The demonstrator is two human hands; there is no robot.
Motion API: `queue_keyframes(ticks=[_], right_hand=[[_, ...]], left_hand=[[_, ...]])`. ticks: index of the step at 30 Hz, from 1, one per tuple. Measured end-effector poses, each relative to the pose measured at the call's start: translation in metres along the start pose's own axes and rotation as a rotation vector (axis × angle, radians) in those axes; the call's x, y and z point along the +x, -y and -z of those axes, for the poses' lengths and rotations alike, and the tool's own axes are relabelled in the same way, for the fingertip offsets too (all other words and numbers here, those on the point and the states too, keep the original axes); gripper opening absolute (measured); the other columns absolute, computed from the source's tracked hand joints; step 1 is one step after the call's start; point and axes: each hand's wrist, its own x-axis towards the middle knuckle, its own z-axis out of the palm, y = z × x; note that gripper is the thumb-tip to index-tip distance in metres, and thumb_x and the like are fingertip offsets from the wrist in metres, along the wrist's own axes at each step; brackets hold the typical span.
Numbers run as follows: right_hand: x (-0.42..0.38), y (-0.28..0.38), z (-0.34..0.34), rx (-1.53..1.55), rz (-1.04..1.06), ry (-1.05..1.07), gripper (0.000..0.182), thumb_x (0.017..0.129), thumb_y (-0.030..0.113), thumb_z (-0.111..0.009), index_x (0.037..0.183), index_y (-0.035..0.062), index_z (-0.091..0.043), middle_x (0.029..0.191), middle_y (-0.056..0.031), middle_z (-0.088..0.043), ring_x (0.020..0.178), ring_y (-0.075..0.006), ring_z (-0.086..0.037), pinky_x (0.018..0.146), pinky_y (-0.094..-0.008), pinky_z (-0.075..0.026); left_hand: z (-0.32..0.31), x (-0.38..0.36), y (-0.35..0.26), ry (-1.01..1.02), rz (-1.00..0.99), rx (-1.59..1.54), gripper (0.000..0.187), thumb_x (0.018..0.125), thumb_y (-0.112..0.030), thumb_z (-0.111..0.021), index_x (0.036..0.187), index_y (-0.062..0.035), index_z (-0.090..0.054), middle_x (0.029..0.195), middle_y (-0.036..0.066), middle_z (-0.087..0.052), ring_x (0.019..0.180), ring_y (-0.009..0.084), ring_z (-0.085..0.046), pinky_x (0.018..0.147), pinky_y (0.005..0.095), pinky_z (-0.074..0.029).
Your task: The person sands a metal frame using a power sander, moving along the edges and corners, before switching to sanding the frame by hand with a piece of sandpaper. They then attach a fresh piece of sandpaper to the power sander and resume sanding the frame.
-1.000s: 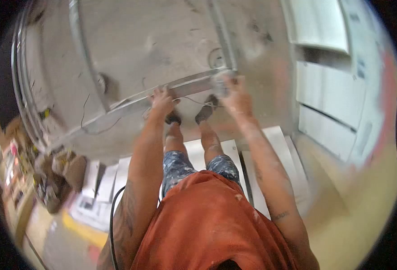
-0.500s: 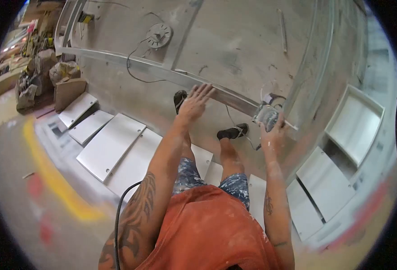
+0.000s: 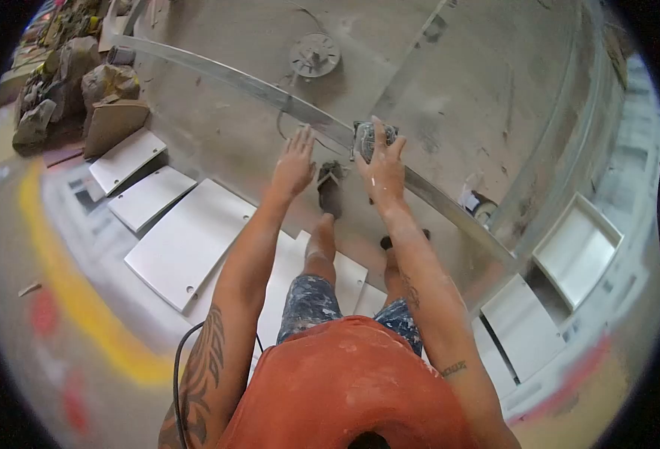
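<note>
A dusty hand-held power tool (image 3: 366,141) rests on the long narrow frame edge (image 3: 270,91), gripped from above by my right hand (image 3: 384,161). The fingers of that hand wrap over and round the tool. To its left, my left hand (image 3: 295,163) is held out palm down near the same edge, fingers stretched and nothing in them. Whether its fingertips touch the edge, I cannot tell.
White panels (image 3: 188,247) lie below on the left, with more panels (image 3: 523,322) and a white tray-like piece (image 3: 580,243) on the right. A round slotted disc (image 3: 315,55) sits beyond the frame edge. Dusty bags (image 3: 111,84) stand at upper left.
My right hand and the tool have moved left along the edge, nearer my left hand. My left hand has shifted slightly left. One foot has stepped forward and the view has shifted.
</note>
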Motion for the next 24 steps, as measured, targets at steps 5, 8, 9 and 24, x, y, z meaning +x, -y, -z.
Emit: queue_keyframes(ticks=[5,8,9,24], right_hand=[[0.043,0.082,-0.035,0.048,0.015,0.038,0.087,0.088,0.030,-0.077,0.160,0.0289,-0.029,0.133,-0.0309,-0.042,0.103,-0.0542,-0.065,0.089,-0.0532,-0.058],[0.065,0.092,-0.076,0.151,-0.080,0.169,0.081,0.091,0.033,-0.074,0.160,0.0336,-0.031,0.142,-0.0338,-0.042,0.110,-0.0550,-0.063,0.090,-0.0539,-0.057],[0.064,0.087,-0.076,0.164,-0.100,0.151,0.079,0.091,0.033,-0.074,0.159,0.0366,-0.033,0.142,-0.0328,-0.043,0.112,-0.0539,-0.063,0.090,-0.0540,-0.057],[-0.180,-0.189,0.093,0.158,-0.435,-0.265,0.076,0.084,0.020,-0.079,0.150,0.0368,-0.045,0.135,-0.0207,-0.048,0.110,-0.0484,-0.064,0.091,-0.0534,-0.059]], left_hand=[[-0.027,-0.066,0.034,0.180,0.125,-0.311,0.077,0.092,-0.020,-0.070,0.158,-0.0006,-0.034,0.164,0.026,-0.032,0.146,0.0456,-0.039,0.122,0.0502,-0.035],[-0.073,-0.118,0.047,0.447,0.253,-0.313,0.072,0.094,-0.027,-0.068,0.155,-0.0024,-0.039,0.160,0.029,-0.036,0.144,0.0468,-0.041,0.121,0.0501,-0.037],[-0.082,-0.131,0.047,0.531,0.299,-0.358,0.070,0.095,-0.030,-0.068,0.153,-0.0016,-0.042,0.158,0.029,-0.040,0.145,0.0459,-0.042,0.121,0.0497,-0.036],[-0.030,0.020,-0.118,-0.237,0.274,-0.467,0.048,0.102,-0.021,-0.062,0.143,0.0006,-0.050,0.142,0.027,-0.053,0.131,0.0446,-0.053,0.107,0.0499,-0.044]])
